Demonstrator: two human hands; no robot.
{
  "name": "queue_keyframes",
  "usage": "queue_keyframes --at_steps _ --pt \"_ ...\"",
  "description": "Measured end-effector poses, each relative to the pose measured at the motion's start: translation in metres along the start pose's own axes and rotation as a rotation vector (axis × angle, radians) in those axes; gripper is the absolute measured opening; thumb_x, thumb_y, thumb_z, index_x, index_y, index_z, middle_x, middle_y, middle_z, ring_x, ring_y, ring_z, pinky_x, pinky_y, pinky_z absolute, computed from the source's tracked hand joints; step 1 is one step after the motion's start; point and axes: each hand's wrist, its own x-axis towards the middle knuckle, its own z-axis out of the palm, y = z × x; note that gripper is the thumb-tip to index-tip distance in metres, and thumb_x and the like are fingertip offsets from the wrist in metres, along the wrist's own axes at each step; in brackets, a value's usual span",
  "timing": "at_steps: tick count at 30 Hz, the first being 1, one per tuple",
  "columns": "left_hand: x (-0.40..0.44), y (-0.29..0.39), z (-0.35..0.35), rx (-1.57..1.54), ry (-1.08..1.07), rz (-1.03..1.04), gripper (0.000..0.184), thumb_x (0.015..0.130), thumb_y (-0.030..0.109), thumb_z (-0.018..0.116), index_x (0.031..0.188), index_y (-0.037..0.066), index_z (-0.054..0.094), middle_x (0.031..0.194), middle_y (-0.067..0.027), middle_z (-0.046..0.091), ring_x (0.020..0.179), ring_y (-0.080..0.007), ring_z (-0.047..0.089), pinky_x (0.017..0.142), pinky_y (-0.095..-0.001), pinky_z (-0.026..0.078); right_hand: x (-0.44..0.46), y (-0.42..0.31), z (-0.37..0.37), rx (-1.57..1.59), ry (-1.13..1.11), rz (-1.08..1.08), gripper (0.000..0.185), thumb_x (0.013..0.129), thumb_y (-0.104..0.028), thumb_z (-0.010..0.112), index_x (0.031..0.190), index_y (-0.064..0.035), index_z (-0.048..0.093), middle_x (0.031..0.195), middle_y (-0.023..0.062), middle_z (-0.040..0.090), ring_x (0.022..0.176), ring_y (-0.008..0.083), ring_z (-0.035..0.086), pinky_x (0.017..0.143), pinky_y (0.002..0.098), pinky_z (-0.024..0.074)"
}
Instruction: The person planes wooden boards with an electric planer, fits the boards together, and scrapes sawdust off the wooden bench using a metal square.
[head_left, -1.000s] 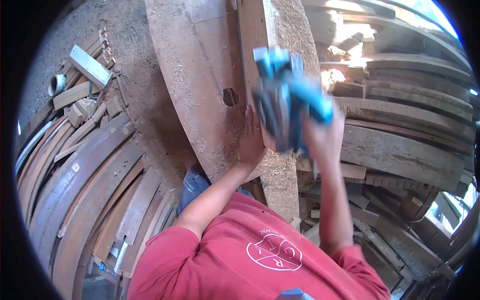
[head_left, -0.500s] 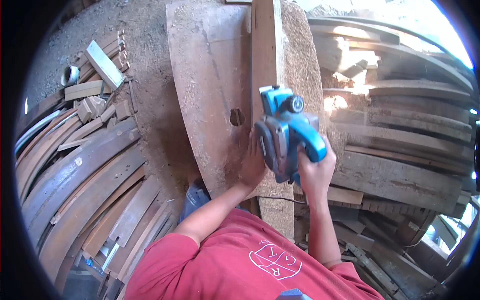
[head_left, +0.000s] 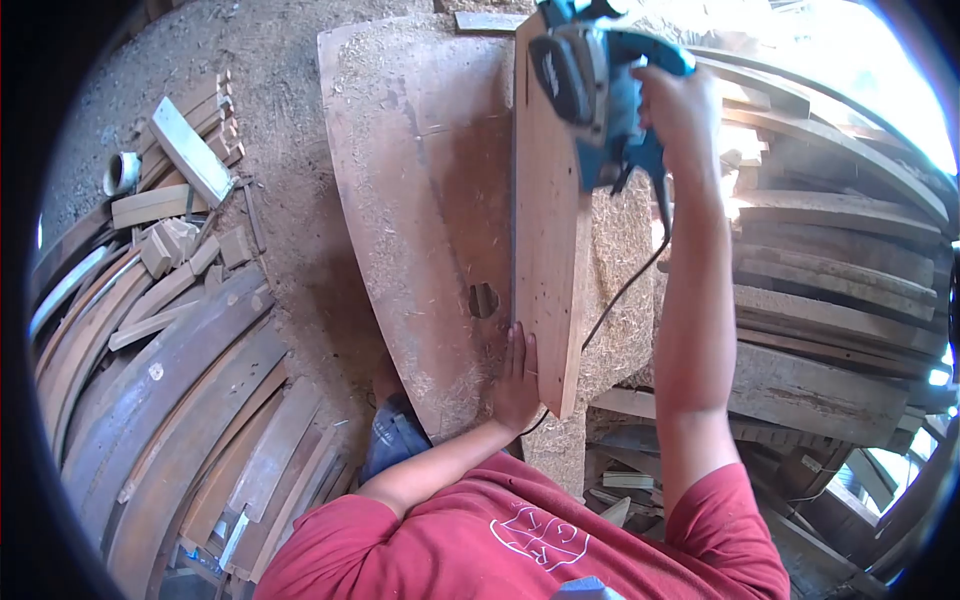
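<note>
A long wooden beam (head_left: 547,250) lies on a broad worn board (head_left: 430,170) that has a dark hole near its lower part. My right hand (head_left: 680,112) is closed round the rear handle of a blue electric planer (head_left: 590,85), which is at the far end of the beam. The planer's black cord hangs down past the beam's right side. My left hand (head_left: 517,385) lies against the near end of the beam at its left edge, fingers stretched out.
Curved planks (head_left: 165,390) are stacked at the left, with short wood blocks (head_left: 170,245) and a pale board (head_left: 192,150) beyond them. More long planks (head_left: 840,300) are piled at the right. Wood shavings (head_left: 620,290) cover the surface beside the beam.
The planer in my right hand has moved from the near part of the beam to its far end, and my right arm is stretched out. My left hand stays at the near end.
</note>
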Motion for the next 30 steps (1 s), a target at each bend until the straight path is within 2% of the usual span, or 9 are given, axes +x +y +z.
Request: queue_keyframes --at_steps 7,9,12,15,18,21,26,28,30 --pt "0.001 0.000 -0.001 -0.051 -0.013 0.003 0.071 0.093 0.003 0.052 0.158 -0.007 0.026 0.166 -0.0333 0.024 0.153 -0.0471 0.032 0.111 -0.0441 0.051 0.137 -0.038 0.040 0.106 -0.006 -0.043 0.024 0.086 -0.020 0.074 0.074 -0.0019 0.066 0.058 0.0039 0.055 0.045 0.0164 0.050 0.043 0.0362 0.0400" --pt "0.001 0.005 -0.007 -0.071 0.012 -0.004 0.072 0.093 0.002 0.051 0.159 -0.007 0.024 0.165 -0.0335 0.024 0.153 -0.0476 0.031 0.112 -0.0451 0.050 0.124 -0.061 0.035 -0.197 0.087 -0.034 0.022 0.086 -0.021 0.075 0.078 -0.0015 0.069 0.058 0.0038 0.056 0.044 0.0161 0.049 0.043 0.0361 0.0387" --pt "0.005 0.002 -0.005 -0.098 0.037 0.014 0.076 0.094 0.002 0.053 0.161 -0.006 0.019 0.165 -0.0340 0.023 0.153 -0.0487 0.030 0.113 -0.0468 0.049 0.167 -0.001 0.031 0.220 -0.163 -0.052 0.027 0.085 -0.020 0.074 0.103 -0.0004 0.075 0.081 0.0154 0.073 0.068 0.0246 0.071 0.061 0.0407 0.0541" --pt "0.002 0.007 -0.010 -0.087 0.039 0.017 0.084 0.093 0.005 0.058 0.163 -0.005 0.012 0.166 -0.0342 0.019 0.153 -0.0493 0.028 0.114 -0.0478 0.047 0.051 0.023 -0.024 0.445 -0.270 -0.022 0.029 0.086 -0.022 0.071 0.065 -0.0066 0.060 0.057 0.0046 0.052 0.055 0.0166 0.053 0.056 0.0317 0.0428" --pt "0.002 0.009 -0.018 -0.139 0.020 0.004 0.095 0.090 0.009 0.065 0.164 -0.004 0.006 0.167 -0.0338 0.015 0.153 -0.0495 0.026 0.116 -0.0486 0.046 -0.105 0.057 -0.090 0.464 -0.147 0.060 0.011 0.081 -0.016 0.066 0.083 -0.0052 0.065 0.060 0.0034 0.052 0.053 0.0138 0.050 0.053 0.0295 0.0399" --pt "0.000 0.005 -0.018 -0.182 0.037 0.071 0.104 0.088 0.012 0.071 0.164 -0.003 0.001 0.168 -0.0331 0.012 0.153 -0.0499 0.025 0.116 -0.0489 0.045 -0.264 0.105 -0.154 0.500 -0.043 0.227 0.020 0.081 -0.011 0.073 0.099 -0.0025 0.071 0.063 -0.0007 0.056 0.046 0.0079 0.047 0.044 0.0252 0.0347" --pt "-0.005 0.007 -0.011 0.086 0.136 0.140 0.112 0.086 0.013 0.076 0.165 0.000 -0.002 0.168 -0.0330 0.014 0.152 -0.0507 0.028 0.111 -0.0496 0.049 -0.505 0.220 -0.217 0.381 0.050 0.578 0.013 0.078 -0.004 0.073 0.091 -0.0031 0.072 0.061 -0.0012 0.056 0.043 0.0087 0.048 0.040 0.0277 0.0358" --pt "-0.010 0.036 -0.043 -0.103 0.113 0.046 0.109 0.088 0.017 0.075 0.166 0.001 0.001 0.166 -0.0334 0.020 0.150 -0.0495 0.031 0.104 -0.0515 0.053 -0.580 0.263 -0.230 0.340 0.111 0.652 0.011 0.076 0.002 0.072 0.085 -0.0032 0.068 0.059 -0.0010 0.056 0.043 0.0093 0.050 0.040 0.0281 0.0369" --pt "-0.024 0.088 -0.091 0.039 0.173 0.087 0.108 0.087 0.020 0.074 0.165 -0.001 0.003 0.163 -0.0348 0.027 0.141 -0.0487 0.047 0.097 -0.0526 0.056 -0.639 0.325 -0.234 0.307 0.141 0.665 0.011 0.076 0.004 0.072 0.083 -0.0027 0.067 0.060 -0.0002 0.057 0.044 0.0099 0.052 0.040 0.0284 0.0377"
